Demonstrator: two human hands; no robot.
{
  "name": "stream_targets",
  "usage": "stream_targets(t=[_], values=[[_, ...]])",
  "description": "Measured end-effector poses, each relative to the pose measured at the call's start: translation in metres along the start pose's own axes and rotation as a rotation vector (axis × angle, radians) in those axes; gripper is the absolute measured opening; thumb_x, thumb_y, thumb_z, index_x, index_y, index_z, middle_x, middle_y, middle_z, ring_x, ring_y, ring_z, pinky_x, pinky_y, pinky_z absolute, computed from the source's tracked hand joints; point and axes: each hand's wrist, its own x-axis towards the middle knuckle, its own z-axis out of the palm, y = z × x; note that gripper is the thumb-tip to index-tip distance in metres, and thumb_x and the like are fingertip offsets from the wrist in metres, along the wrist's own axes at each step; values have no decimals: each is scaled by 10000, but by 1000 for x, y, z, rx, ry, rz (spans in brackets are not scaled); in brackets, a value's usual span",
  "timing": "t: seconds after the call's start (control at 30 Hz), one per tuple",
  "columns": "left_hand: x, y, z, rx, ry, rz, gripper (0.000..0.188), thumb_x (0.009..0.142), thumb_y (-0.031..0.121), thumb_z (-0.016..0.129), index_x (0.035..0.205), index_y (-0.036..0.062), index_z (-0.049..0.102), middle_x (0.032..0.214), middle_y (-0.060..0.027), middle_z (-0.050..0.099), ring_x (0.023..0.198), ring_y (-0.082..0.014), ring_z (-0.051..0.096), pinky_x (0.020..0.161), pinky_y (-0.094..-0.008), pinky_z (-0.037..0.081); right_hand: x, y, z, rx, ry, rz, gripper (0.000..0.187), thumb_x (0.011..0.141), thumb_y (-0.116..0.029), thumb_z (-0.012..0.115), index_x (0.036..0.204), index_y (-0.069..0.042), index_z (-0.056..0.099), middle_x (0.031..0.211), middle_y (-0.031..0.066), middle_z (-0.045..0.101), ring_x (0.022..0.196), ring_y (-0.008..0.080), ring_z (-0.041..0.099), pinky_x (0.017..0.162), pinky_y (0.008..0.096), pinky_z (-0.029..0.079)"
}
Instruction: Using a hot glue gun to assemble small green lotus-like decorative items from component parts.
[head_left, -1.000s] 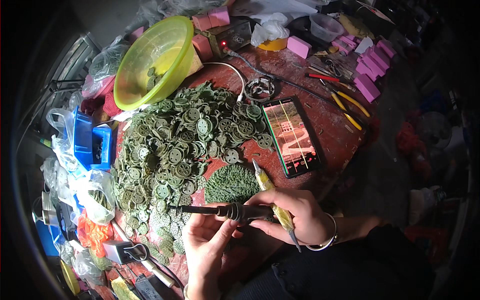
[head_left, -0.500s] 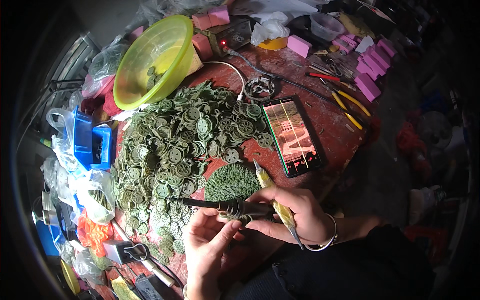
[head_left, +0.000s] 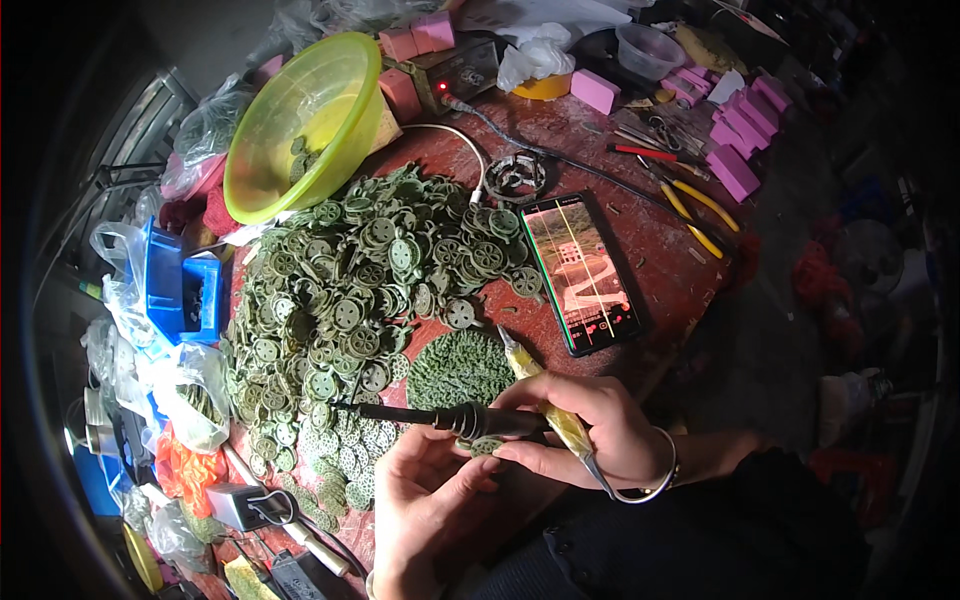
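My right hand is closed round a dark pen-like iron, its thin tip pointing left over the pile. The same hand also keeps a yellow-wrapped pointed tool between its fingers, slanting up and left. My left hand is curled just below the iron, thumb and fingers pinching a small green openwork disc. My right thumb touches that disc too. Close beyond my hands lies a round, rough green pad. A large heap of similar green discs spreads to the left.
A phone with a lit screen lies beyond my right hand. A tilted yellow-green basin stands behind the heap. Yellow-handled pliers, pink blocks, a cable and a blue bin lie around the red table.
The green disc between my hands has come into fuller view, its flat face showing beside my right thumb. My left fingers have shifted slightly downward, and the iron's tip sits a little lower.
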Motion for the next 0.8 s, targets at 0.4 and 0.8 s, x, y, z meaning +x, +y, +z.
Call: stream_targets(t=[0.4,0.8], values=[[1,-2,-3,-193,11,68,265,835,-69,695,1077,-27,597,916,-93,667,810,-160,668,703,-294,590,-1,3,1,65,50,7,327,801,-92,772,1064,20,614,915,114,685,850,176,690,749,283,517],[2,-3,-3,-154,-2,71,261,867,-54,669,1118,-19,607,956,-69,671,866,-134,659,735,-266,562,4,10,-12,7,191,-162,415,841,-36,716,1216,17,545,1060,138,651,822,137,671,706,248,538]])
